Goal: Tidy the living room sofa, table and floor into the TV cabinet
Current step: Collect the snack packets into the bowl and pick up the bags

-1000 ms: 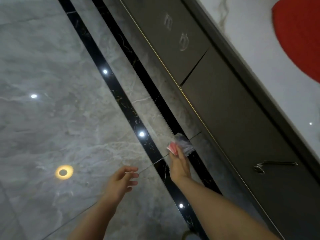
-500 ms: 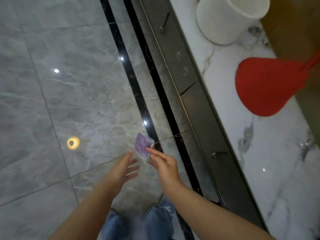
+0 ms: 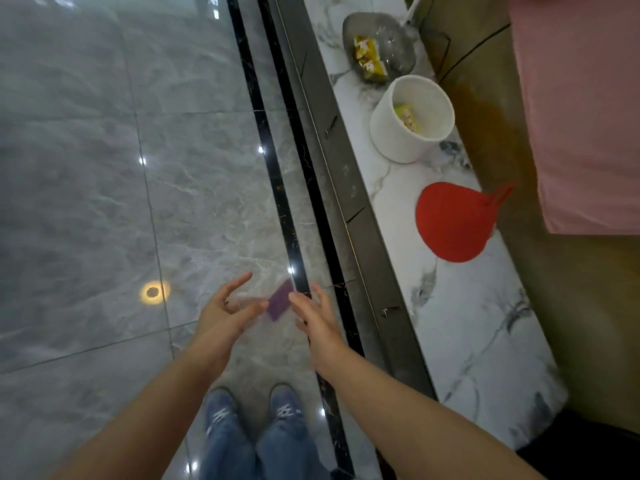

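Mid-task. Small purple packet [image 3: 280, 299] sits between left hand [image 3: 221, 315] and right hand [image 3: 313, 315] over the floor, both with fingers spread; blurred, can't tell who grips it. TV cabinet [image 3: 363, 237] drawers closed, so stowing remains. Cabinet top already carries white bucket [image 3: 398, 140], red mat [image 3: 453, 221].

Open floor [image 3: 86, 202] is lying free left of the TV cabinet [image 3: 367, 244]. On its top's far end, a white bucket [image 3: 398, 140] and red mat [image 3: 450, 223] are crowding the back edge.
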Demonstrator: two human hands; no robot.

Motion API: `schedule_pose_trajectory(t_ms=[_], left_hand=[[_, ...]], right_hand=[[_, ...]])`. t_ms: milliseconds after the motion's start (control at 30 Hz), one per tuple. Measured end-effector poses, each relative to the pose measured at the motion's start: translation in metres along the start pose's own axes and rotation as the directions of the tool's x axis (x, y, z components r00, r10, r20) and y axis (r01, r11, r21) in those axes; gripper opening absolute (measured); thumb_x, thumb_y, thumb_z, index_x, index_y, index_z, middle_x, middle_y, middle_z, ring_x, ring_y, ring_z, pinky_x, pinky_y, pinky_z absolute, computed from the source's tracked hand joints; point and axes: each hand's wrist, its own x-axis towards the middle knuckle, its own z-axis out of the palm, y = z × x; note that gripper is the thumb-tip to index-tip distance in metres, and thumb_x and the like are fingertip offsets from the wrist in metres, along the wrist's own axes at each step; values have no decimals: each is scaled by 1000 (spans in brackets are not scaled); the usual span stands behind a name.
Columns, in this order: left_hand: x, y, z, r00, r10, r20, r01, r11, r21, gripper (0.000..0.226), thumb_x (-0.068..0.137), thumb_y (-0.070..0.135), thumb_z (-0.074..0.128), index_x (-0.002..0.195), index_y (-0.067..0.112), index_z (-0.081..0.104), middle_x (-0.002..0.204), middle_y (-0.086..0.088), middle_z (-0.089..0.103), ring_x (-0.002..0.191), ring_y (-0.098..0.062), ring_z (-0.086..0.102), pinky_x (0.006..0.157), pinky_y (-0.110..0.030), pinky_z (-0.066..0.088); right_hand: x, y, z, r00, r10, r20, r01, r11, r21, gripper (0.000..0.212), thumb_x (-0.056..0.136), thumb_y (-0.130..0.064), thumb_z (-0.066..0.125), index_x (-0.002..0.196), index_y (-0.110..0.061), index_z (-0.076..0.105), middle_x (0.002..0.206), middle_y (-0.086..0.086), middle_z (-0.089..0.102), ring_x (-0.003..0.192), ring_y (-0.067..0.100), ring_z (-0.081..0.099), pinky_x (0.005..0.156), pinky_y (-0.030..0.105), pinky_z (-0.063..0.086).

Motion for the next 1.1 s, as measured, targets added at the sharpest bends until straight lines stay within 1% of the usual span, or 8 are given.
schedule_pose_trajectory(t_ms=[133,300,467,533,733,833,933,1100], left_hand=[[-44,20,-9,996,92,-18,-89,989,122,49,77,5,80,119,27,66,85,-7,75,79,-9,70,66,-13,51],[-122,25,-20,949,145,-280,-141,989,34,18,84,4,75,100,7,68,89,-8,75,77,-4,69,68,-10,51],[-204,16,-37,858,84,-506,-156,983,-101,5,88,10,72,90,7,70,86,-8,71,78,-11,63,71,-21,50],[-239,18,-50,842,88,-532,-178,977,-120,2,89,10,70,89,8,70,85,-10,69,77,-15,60,72,-27,49],[-340,12,-102,753,128,-645,-237,968,-85,12,89,9,71,80,17,68,66,9,67,56,-1,60,53,-11,45],[-390,3,-134,718,148,-680,-271,959,-77,13,88,9,71,79,18,70,64,11,68,54,2,58,53,-11,44],[-447,-12,-166,740,177,-649,-269,962,-44,8,86,8,73,81,13,71,71,2,69,58,-1,59,59,-13,45],[-531,-38,-219,694,224,-685,-277,960,34,8,82,11,78,77,15,72,74,3,71,70,-6,63,74,-23,49]], right_hand=[[-22,-20,16,990,-46,130,65,988,-142,64,80,-28,80,139,-21,54,133,-5,60,124,9,55,107,27,41],[-73,-30,37,953,-45,300,132,952,-277,14,87,-12,73,100,-8,70,90,-1,72,86,11,68,76,18,52],[-142,-32,58,906,48,420,151,891,-428,9,86,-19,75,82,-13,70,81,0,72,83,15,67,84,30,51],[-175,-34,71,881,81,465,167,867,-469,9,89,-20,72,90,-11,74,87,3,74,84,15,68,84,30,53],[-267,-7,115,819,185,544,180,817,-548,13,95,-17,64,104,-13,72,96,3,74,92,17,69,87,32,55],[-304,15,143,740,102,665,447,663,-600,26,84,-16,77,109,-19,72,103,-3,75,103,8,68,95,34,51],[-353,46,175,568,39,822,762,352,-543,31,77,-22,83,102,-34,70,103,-22,69,103,-8,61,93,24,45],[-432,100,228,437,65,897,845,313,-434,20,76,-15,84,90,-25,73,88,-11,73,88,-1,66,86,17,47]])
